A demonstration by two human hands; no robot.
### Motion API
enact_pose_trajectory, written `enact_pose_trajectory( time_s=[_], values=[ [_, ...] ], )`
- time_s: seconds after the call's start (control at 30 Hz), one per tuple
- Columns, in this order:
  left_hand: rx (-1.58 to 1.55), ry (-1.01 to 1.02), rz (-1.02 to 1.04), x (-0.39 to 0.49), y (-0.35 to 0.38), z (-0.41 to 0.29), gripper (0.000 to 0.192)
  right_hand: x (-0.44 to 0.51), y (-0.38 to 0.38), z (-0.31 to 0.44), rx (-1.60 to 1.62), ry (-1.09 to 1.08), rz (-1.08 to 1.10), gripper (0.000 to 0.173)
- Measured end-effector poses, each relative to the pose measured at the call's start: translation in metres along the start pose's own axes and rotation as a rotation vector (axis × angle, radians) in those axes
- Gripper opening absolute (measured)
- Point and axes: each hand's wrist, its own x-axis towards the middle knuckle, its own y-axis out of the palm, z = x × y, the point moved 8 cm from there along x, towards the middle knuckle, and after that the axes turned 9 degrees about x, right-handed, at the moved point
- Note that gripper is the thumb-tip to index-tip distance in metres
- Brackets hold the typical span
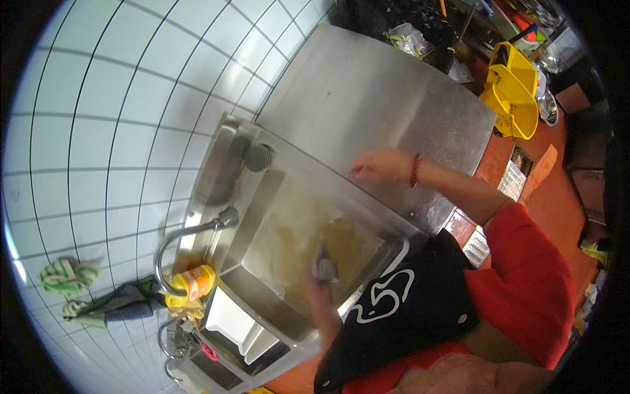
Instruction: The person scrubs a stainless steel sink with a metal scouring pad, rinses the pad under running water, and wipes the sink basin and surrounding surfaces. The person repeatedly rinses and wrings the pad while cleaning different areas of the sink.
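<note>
My left hand [317,288] is low over the near side of a stainless steel sink basin [256,202], holding a grey object [324,266] that is too blurred to name. Cloudy, yellowish water [288,236] lies in the basin. My right hand [374,166], below a red bracelet on the wrist, is over the edge between the sink and a steel counter [354,93]. Its fingers look curled, and motion blur hides whether they hold anything. A curved chrome faucet [162,246] reaches over the basin from the wall side.
A yellow bottle [197,284] stands behind the faucet. White trays [229,317] are in the neighbouring basin. Cloths [69,276] hang on the tiled wall. A yellow mop bucket [514,98] stands on the red floor beyond the counter, near a clear plastic bag [408,39].
</note>
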Motion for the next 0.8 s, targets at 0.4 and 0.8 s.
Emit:
enact_pose_trajectory(
  time_s=[0.4,0.8],
  values=[
    [-0.443,0.211,-0.081,-0.054,-0.033,-0.066,0.04,0.004,0.263,0.107,0.138,-0.16,0.277,0.045],
    [-0.538,-0.094,-0.205,-0.035,-0.142,0.077,0.058,-0.003,0.367,-0.079,-0.372,0.682,0.5,0.035]
  ],
)
